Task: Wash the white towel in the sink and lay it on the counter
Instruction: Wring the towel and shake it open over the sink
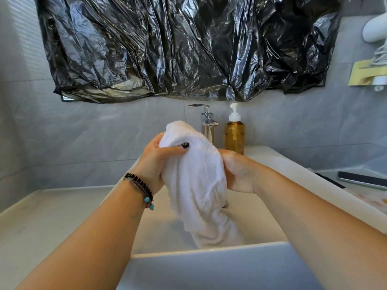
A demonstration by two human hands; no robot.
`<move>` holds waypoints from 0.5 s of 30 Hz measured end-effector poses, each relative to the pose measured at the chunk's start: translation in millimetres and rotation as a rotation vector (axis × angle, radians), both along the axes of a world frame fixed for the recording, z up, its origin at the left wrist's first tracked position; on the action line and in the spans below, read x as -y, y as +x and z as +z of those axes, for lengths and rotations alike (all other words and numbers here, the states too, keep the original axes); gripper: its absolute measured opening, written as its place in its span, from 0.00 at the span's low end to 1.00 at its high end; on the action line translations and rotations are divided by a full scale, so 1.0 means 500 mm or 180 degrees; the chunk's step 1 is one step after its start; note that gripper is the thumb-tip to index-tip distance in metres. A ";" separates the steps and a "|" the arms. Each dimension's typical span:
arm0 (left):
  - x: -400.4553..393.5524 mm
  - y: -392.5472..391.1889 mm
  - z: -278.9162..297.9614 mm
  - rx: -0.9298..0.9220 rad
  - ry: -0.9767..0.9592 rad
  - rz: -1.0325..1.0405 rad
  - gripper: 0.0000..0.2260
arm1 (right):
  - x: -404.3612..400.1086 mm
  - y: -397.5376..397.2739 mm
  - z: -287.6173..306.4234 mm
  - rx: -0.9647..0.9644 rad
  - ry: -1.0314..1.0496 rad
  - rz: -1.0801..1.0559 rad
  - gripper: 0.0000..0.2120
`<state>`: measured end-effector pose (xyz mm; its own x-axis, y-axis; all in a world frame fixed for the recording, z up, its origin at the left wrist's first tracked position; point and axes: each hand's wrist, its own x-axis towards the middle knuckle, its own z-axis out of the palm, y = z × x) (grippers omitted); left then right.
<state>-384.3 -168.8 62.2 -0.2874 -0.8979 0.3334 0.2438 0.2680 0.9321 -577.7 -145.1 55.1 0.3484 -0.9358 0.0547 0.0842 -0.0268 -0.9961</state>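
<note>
Towel [194,181] — hangs long-axis vertical over sink [209,251], tail in basin | left hand [156,162] and right hand [240,174] grip its bunched top, fingers curled | tabletop [52,216] lies nearer my left — wash step, I judge.

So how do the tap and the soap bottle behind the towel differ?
The tap is shiny chrome metal; the soap bottle is clear amber with a white pump on top. The tap is partly hidden behind the towel; the bottle shows almost whole. The tap's lever lies flat on top, while the bottle's pump stands upright. Both stand at the back of the sink, side by side.
</note>
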 end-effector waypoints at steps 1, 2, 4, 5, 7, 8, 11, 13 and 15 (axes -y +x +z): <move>-0.001 -0.002 0.000 0.0072 -0.0035 0.0122 0.27 | 0.000 -0.001 0.000 -0.0092 -0.0097 -0.0148 0.12; -0.001 -0.005 0.000 0.0151 -0.0080 0.0320 0.26 | 0.002 -0.002 0.000 -0.0205 -0.0296 -0.0464 0.12; -0.001 -0.010 -0.002 0.0340 -0.0107 0.0776 0.23 | 0.006 0.000 0.002 -0.0611 -0.0930 -0.1375 0.08; 0.001 -0.010 -0.002 0.0422 -0.0050 0.0957 0.23 | 0.008 -0.001 0.002 -0.0713 -0.1252 -0.1801 0.08; 0.008 -0.009 -0.003 0.0544 0.0071 0.1189 0.21 | 0.009 -0.008 0.005 -0.0569 -0.1591 -0.2337 0.07; 0.012 -0.008 -0.004 0.0646 0.0053 0.1294 0.20 | 0.009 -0.012 0.006 -0.0501 -0.1686 -0.2439 0.07; 0.019 -0.007 -0.008 0.1213 -0.0377 0.1766 0.14 | 0.016 -0.018 0.004 -0.0984 -0.2041 -0.2425 0.11; 0.021 -0.006 -0.011 0.1754 -0.0718 0.2131 0.11 | 0.019 -0.015 -0.002 -0.1508 -0.2098 -0.2321 0.12; 0.026 0.003 -0.014 0.2048 -0.0764 0.2388 0.12 | 0.024 -0.014 -0.010 -0.1828 -0.1730 -0.1927 0.15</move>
